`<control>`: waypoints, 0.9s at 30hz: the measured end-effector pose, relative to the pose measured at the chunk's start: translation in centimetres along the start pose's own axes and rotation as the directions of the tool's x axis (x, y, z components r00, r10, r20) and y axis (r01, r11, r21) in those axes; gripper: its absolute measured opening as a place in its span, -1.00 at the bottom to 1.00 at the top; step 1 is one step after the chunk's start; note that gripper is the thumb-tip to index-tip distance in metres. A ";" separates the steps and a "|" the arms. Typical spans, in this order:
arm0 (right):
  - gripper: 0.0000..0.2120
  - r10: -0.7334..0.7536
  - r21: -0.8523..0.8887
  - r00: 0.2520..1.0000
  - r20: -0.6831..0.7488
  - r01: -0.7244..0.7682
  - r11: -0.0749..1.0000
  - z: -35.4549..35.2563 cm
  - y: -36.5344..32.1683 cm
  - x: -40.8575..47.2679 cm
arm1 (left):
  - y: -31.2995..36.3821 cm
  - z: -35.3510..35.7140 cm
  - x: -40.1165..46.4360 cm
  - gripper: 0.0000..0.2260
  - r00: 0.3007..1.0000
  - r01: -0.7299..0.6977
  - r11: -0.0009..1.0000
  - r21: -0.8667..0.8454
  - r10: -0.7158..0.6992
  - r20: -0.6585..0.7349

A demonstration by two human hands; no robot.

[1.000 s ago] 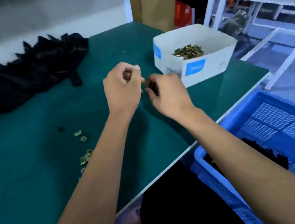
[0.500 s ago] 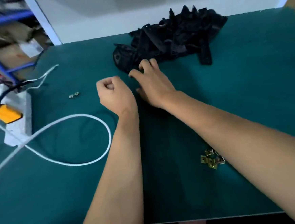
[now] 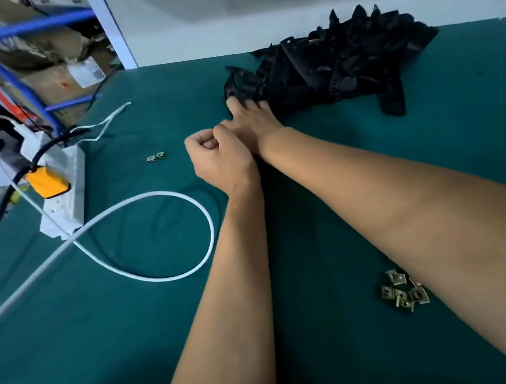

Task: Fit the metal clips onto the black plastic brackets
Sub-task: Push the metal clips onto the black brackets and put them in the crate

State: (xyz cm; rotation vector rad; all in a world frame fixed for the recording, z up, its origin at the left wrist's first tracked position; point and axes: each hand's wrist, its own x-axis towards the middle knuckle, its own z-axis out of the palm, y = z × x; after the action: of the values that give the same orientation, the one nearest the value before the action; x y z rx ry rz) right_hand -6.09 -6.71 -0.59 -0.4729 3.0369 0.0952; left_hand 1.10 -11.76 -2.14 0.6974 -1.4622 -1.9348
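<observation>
two bare arms, no sleeves in view
left hand [image 3: 222, 161] and right hand [image 3: 254, 122] ungloved, no rings, watch or bands visible; both forearms uncovered right down to the frame's bottom edge.

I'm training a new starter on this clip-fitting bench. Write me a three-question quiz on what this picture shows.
1. True or false: the right hand reaches the near edge of the pile of black plastic brackets.
2. Which group of loose brass-coloured metal clips is larger: A, the pair of clips left of the curled left hand, or B, the cluster of clips beside the right forearm?
3. Fill in: the looped white cable lies on the ____ table mat, near the white power strip.

Key: 1 true; 2 B; 3 green.
</observation>
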 end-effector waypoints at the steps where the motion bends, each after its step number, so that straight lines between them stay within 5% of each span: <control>1: -0.72 -0.019 0.004 0.999 -0.028 0.019 1.000 -0.1 0.1 -0.4 | 0.0 0.0 0.1 -0.90 1.000 0.007 1.000 -0.009 -0.007 -0.006; 4: -0.82 -0.037 -0.014 0.982 -0.187 0.035 0.999 -0.2 0.2 -1.5 | 0.0 -0.2 -0.1 -0.89 1.000 0.001 1.000 -0.010 -0.001 -0.027; 8: -0.60 -0.020 0.031 0.956 -0.291 0.031 0.999 0.2 0.8 -2.8 | 0.0 -0.4 0.1 -0.92 1.000 0.009 0.999 -0.033 -0.009 -0.015; 12: -0.35 0.029 0.325 0.908 -0.419 0.120 0.938 0.1 2.2 -4.7 | -0.1 -0.2 0.5 -0.89 0.999 0.021 1.000 -0.013 -0.021 0.035; 15: -0.40 0.285 0.707 0.799 -0.530 0.231 0.668 -0.4 3.3 -7.2 | -0.2 0.5 0.4 -0.90 0.928 0.263 0.955 -0.134 -0.213 0.304; 18: -0.53 0.518 0.936 0.781 -0.348 0.319 0.148 -0.9 4.9 -10.1 | -0.1 1.3 -1.4 -0.71 0.618 0.622 0.773 -0.125 -0.386 0.685; 21: -0.65 0.463 0.948 0.866 -0.188 0.283 -0.143 -0.4 7.7 -13.4 | -0.6 1.5 -3.2 -0.68 0.430 0.490 0.868 0.081 -0.321 0.844; 23: -0.68 0.379 0.948 0.914 -0.145 0.238 -0.210 0.2 9.3 -15.6 | -0.9 1.5 -3.7 -0.82 0.374 0.300 0.940 0.161 -0.271 0.887; 25: -0.65 0.294 0.952 0.944 -0.147 0.216 -0.217 0.6 10.1 -17.3 | -1.2 1.3 -4.0 -0.90 0.334 0.207 0.962 0.179 -0.242 0.911; 27: -0.66 0.250 0.948 0.955 -0.157 0.217 -0.232 0.8 11.0 -18.7 | -1.4 1.4 -4.6 -0.93 0.386 0.224 0.963 0.148 -0.227 0.894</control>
State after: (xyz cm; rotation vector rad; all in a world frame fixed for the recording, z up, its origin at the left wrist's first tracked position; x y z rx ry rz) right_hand 8.36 9.41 0.55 -0.1809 1.9728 -2.4555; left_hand 3.03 -7.21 -2.89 -0.3397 -2.0369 -2.7358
